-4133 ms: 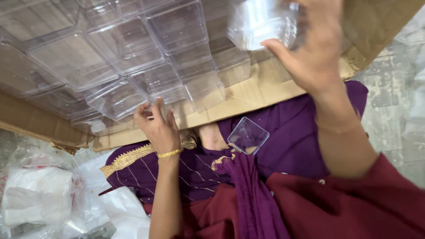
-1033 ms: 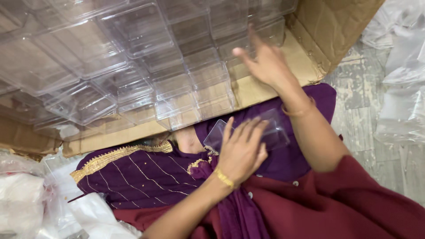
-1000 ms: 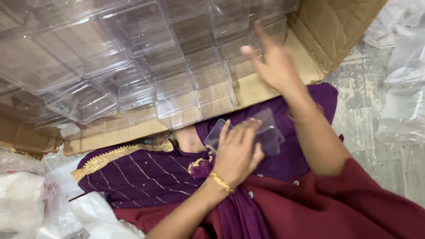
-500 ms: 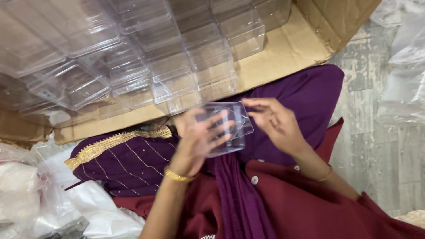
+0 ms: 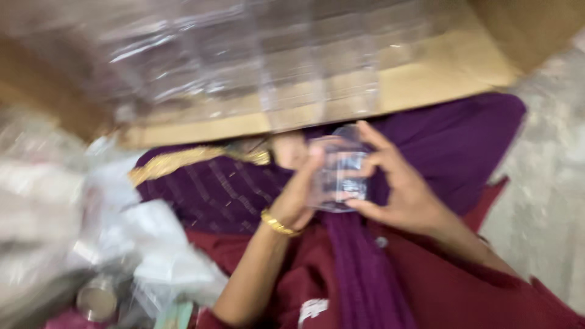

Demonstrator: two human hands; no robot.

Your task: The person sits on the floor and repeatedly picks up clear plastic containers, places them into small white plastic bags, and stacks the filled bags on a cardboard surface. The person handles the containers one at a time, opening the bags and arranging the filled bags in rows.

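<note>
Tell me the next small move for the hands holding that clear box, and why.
Probably steady the clear plastic box and press its halves together. The left hand and right hand both grip it from opposite sides above the lap, apart from the clear boxes in the cardboard carton; the blur hides whether it is closed.

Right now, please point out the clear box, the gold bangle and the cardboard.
clear box [image 5: 340, 176], head view, its front wall between the hands
gold bangle [image 5: 278, 224], head view, its band on the left wrist
cardboard [image 5: 426, 79], head view, bare flap
</note>
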